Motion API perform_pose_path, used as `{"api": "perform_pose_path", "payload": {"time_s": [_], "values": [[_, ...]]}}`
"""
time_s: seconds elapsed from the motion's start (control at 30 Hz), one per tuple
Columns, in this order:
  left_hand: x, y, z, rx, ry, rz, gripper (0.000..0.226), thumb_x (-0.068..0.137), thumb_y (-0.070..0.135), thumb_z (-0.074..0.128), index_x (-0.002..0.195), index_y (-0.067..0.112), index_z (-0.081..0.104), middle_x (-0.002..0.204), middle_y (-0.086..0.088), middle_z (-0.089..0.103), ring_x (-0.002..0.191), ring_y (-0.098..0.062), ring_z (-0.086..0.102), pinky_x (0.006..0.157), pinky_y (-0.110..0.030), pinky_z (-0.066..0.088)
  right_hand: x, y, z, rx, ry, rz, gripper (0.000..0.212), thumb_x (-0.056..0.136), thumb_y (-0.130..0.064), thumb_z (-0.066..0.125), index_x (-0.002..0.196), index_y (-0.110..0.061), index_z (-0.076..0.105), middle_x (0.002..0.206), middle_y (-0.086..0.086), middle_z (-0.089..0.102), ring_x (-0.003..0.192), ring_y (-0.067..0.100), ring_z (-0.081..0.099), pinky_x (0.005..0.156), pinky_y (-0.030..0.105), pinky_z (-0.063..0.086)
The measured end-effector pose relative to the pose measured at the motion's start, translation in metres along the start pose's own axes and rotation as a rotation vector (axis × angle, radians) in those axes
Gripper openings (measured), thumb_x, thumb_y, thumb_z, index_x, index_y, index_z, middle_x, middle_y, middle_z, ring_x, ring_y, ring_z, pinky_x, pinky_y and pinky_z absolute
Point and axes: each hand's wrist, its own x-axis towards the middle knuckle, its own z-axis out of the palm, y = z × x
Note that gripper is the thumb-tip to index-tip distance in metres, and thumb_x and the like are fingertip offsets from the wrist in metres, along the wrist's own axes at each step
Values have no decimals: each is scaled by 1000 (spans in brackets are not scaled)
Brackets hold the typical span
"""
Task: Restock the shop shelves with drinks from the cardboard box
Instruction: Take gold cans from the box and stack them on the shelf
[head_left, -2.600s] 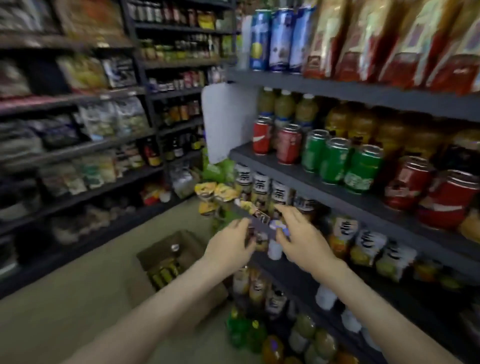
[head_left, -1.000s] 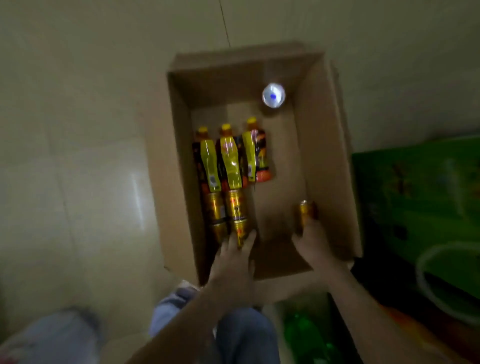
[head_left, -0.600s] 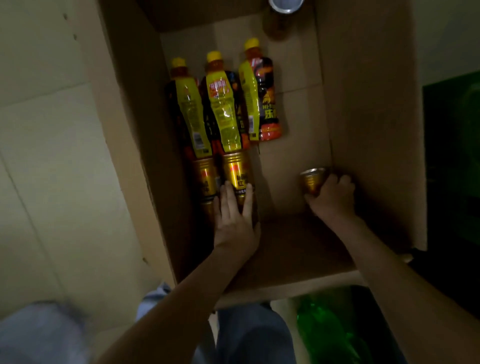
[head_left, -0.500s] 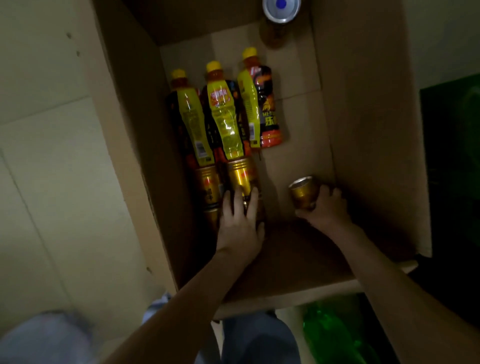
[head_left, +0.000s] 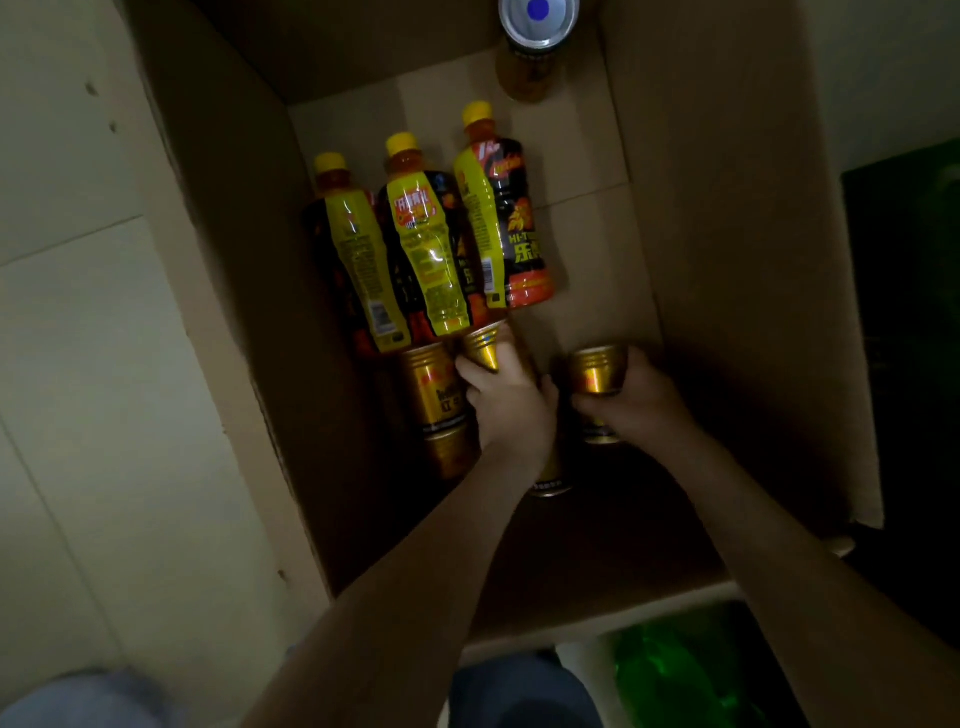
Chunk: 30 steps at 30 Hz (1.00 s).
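Both hands are down inside the cardboard box (head_left: 727, 260), each wrapped round a drink. The left hand (head_left: 511, 410) grasps a gold can (head_left: 483, 349) near the box's middle, with the can's end touching the bases of the bottles (head_left: 431, 244). The right hand (head_left: 641, 402) grasps a second gold can (head_left: 597, 371) just beside it, toward the box's right wall. The three yellow-capped bottles lie side by side along the box's left wall. Spare gold cans (head_left: 434, 389) lie between that wall and the left hand, and an upright can (head_left: 537, 23) with a silver lid stands at the far wall. The likeliest slip, I judge, comes from lifting one smooth can in each hand: a loose hold could drop and dent one. Dragging the left can out could also roll the bottles it touches. The rightmost bottle's label shows "HI-T" in white with Chinese characters below, and the labels carry barcodes. The print on the cans is too dim to read.
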Motion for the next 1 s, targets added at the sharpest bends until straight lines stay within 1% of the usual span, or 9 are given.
{"api": "perform_pose_path", "payload": {"time_s": [0.17,0.33,0.43,0.5,0.57,0.67,0.77,0.9,1.0], "values": [[-32,10,-51,-227,-24,138,76,87,25,64,140,38,10,139,-17,25,112,-38,50,93,-48,49,-59,-30,-39,537,-121,150,55,78,-33,75,127,-26,50,119,4,61,104,24,61,94,42,47],[-93,43,-162,-693,-332,69,87,84,9,67,141,46,12,122,-3,47,100,-20,61,72,-23,57,-171,-84,-80,959,-191,123,48,84,-18,62,130,-20,48,107,8,66,90,22,67,72,34,52],[-141,64,-248,-819,-467,80,86,81,7,69,140,48,22,124,-4,49,107,-30,61,88,-47,55,-243,-125,-110,1107,-263,90,66,74,-25,63,136,-14,44,116,15,65,93,26,68,71,34,54],[-179,80,-307,-820,-528,164,84,75,8,67,140,44,27,126,-5,52,107,-30,62,87,-48,54,-293,-158,-133,1141,-308,49,64,74,-25,61,134,-10,47,109,14,67,89,26,70,66,33,56],[-219,96,-367,-759,-595,291,84,68,7,65,139,36,30,120,4,54,100,-17,64,79,-37,56,-348,-189,-158,1149,-364,-22,60,71,-25,69,126,-8,53,102,14,69,86,26,70,64,33,57],[-285,118,-449,-724,-677,396,85,58,16,67,133,39,33,126,4,48,101,-20,61,78,-39,53,-434,-226,-194,1162,-424,-151,53,74,-24,69,123,-9,56,109,17,68,91,28,70,67,34,58],[-357,141,-505,-720,-716,471,77,67,15,66,131,41,32,138,-2,40,109,-22,58,78,-36,56,-520,-253,-226,1178,-396,-266,50,82,-24,61,130,-12,51,112,14,68,94,26,69,68,32,57],[-446,176,-552,-577,-779,536,54,87,30,58,129,44,26,128,12,43,106,-8,61,75,-28,55,-623,-259,-261,1202,-312,-380,59,79,-28,69,133,-20,47,112,10,70,98,29,69,69,36,58],[-494,198,-571,-458,-755,683,84,79,41,71,140,42,14,131,14,42,114,-9,57,83,-30,53,-681,-254,-286,1205,-231,-480,77,66,-38,82,133,-25,47,118,6,68,106,27,66,81,42,58]]}}
